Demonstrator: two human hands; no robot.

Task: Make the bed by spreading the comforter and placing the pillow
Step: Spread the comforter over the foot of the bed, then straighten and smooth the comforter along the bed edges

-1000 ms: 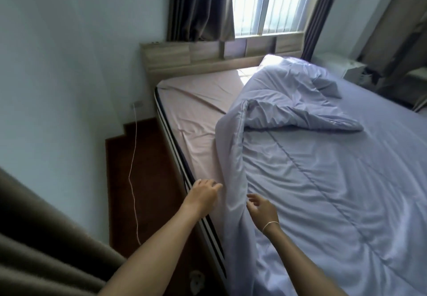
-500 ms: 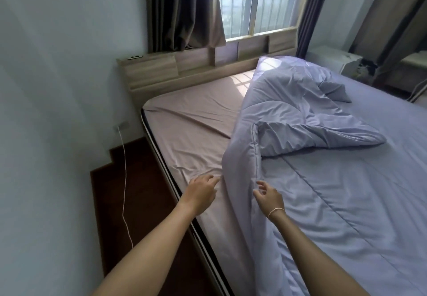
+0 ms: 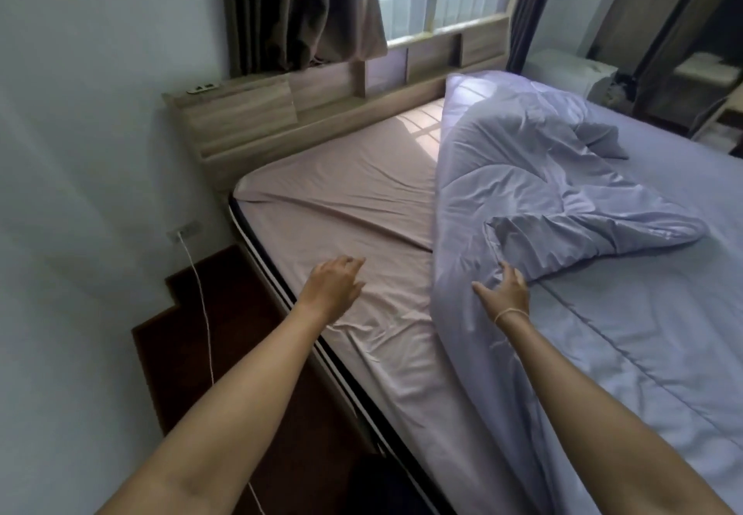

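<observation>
A pale lavender comforter (image 3: pixel 571 241) covers the right part of the bed, its upper left corner folded back on itself into a bunched flap. The beige fitted sheet (image 3: pixel 341 201) lies bare on the bed's left side. My right hand (image 3: pixel 504 293) rests on the comforter just below the folded flap, fingers spread, gripping nothing. My left hand (image 3: pixel 331 285) hovers over the bare sheet near the mattress edge, fingers apart. No pillow is in view.
A wooden headboard (image 3: pixel 257 112) with shelves runs under the window and dark curtains (image 3: pixel 301 8). A white cable (image 3: pixel 201 313) hangs from a wall socket over the dark floor strip between wall and bed. A white unit (image 3: pixel 571 72) stands past the bed's far side.
Both hands have reached further up the bed toward the headboard. My right hand has moved up to the folded flap of the comforter. The view has shifted closer to the bed's head.
</observation>
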